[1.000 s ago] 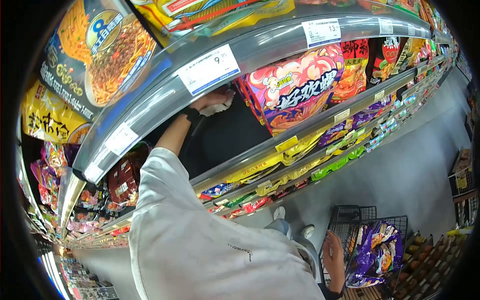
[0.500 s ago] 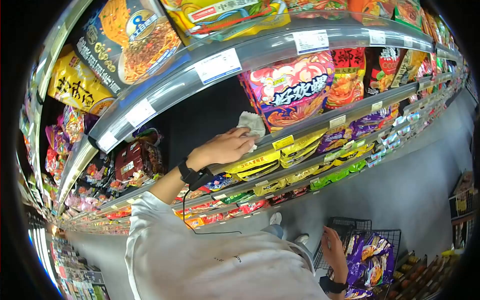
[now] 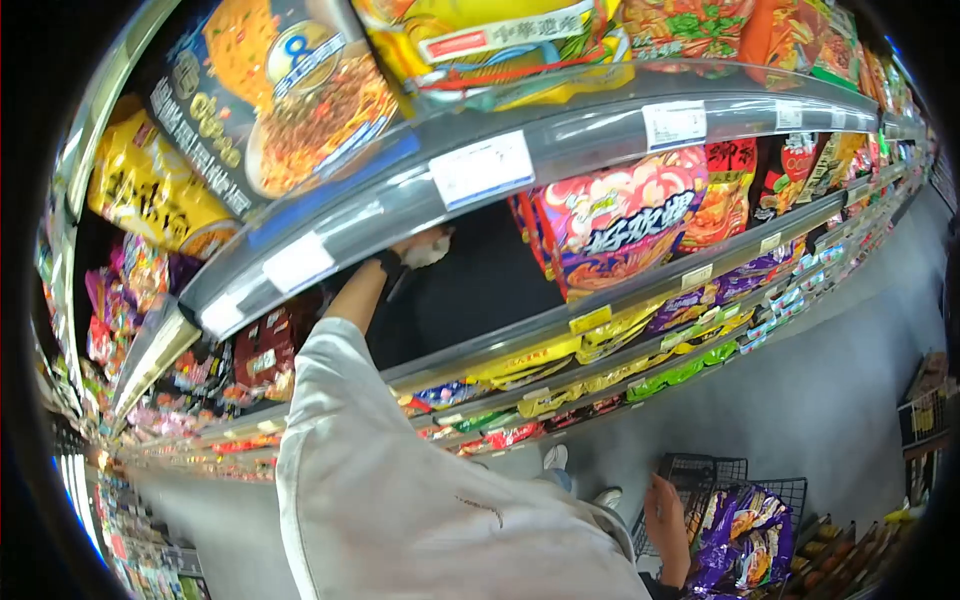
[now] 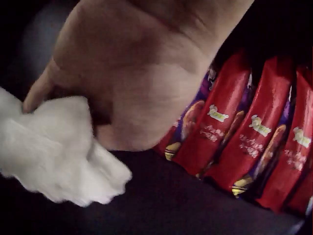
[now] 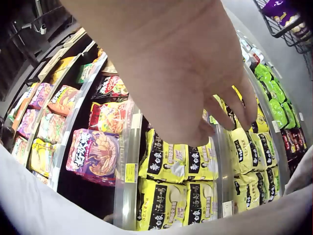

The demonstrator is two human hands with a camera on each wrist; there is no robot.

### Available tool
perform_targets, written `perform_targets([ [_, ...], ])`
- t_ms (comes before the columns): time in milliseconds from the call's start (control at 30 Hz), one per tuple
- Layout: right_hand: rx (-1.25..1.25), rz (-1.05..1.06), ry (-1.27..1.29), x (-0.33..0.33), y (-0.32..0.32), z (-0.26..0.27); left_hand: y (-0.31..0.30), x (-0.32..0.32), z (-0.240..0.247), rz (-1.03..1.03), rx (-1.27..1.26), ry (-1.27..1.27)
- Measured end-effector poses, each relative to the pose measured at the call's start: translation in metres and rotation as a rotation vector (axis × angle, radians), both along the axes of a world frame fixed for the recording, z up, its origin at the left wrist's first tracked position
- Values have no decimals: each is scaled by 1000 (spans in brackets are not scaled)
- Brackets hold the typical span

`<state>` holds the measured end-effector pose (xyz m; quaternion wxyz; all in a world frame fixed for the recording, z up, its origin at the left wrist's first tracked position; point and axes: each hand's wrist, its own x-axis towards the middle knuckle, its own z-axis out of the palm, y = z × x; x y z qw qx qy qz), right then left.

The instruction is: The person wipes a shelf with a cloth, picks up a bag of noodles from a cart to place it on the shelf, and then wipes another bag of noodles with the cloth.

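Deep in a gap on the shelf, under the price-tag rail, my left hand (image 3: 408, 243) grips a folded white cloth (image 4: 54, 152) with a wavy edge. The cloth lies over the dark shelf board (image 3: 470, 295). In the left wrist view the fingers are mostly hidden behind the palm and the cloth. Beside that hand stands a row of red-sided noodle packs (image 4: 254, 132); their pink and purple front (image 3: 620, 225) faces out in the head view. My right hand (image 3: 665, 525) hangs low near the shopping cart, fingers loosely bent, holding nothing.
A wire shopping cart (image 3: 785, 490) carries purple packs (image 3: 745, 545). Above the gap runs a shelf edge with price tags (image 3: 483, 170), topped by a large noodle box (image 3: 290, 100) and yellow bags. Yellow noodle packs (image 5: 161, 203) fill lower shelves. Grey floor (image 3: 790, 370) lies to the right.
Half a second ago my left hand was at the shelf's front edge with the cloth; it has moved back and left into the gap. The right hand stays low by the cart.
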<state>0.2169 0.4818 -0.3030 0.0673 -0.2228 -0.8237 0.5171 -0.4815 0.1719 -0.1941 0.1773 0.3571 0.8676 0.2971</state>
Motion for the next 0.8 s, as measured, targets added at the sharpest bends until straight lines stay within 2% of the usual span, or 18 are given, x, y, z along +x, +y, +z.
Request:
perform_targets([
  [33, -10, -9, 2, 3, -2, -7, 7, -20, 2, -18, -145, 196],
  [100, 5, 3, 27, 10, -8, -9, 7, -12, -3, -22, -450, 546],
  [133, 0, 20, 4, 13, -6, -10, 2, -3, -11, -12, -458, 519],
  [200, 0, 9, -4, 11, -7, -7, 23, 59, 32, 149, -535, 478],
  [267, 42, 70, 31, 2, -2, -4, 4, 49, 16, 101, -613, 455],
  [300, 12, 91, 47, -2, -1, -4, 2, 83, 29, 59, -607, 401],
  [333, -21, 114, 66, -6, 1, -5, 11, 134, 63, 22, -602, 348],
  [400, -38, 187, 77, -18, 9, -7, 31, 231, 109, 31, -696, 231],
  [433, -35, 231, 107, -25, 12, -10, -1, 228, 80, -45, -651, 256],
  [467, -55, 235, 111, -30, 14, -13, -3, 260, 86, -3, -728, 266],
  [533, 17, 276, 152, -41, 20, -17, -5, 308, 91, 57, -667, 370],
  [567, 20, 288, 139, -46, 22, -16, -17, 302, 80, 43, -680, 385],
  [667, 51, 290, 196, -52, 25, -19, -19, 278, 89, 32, -702, 325],
  [700, 55, 285, 196, -51, 24, -17, -22, 265, 79, 40, -678, 415],
  [800, 10, 234, 172, -49, 24, -7, -9, 194, 74, 14, -765, 317],
])
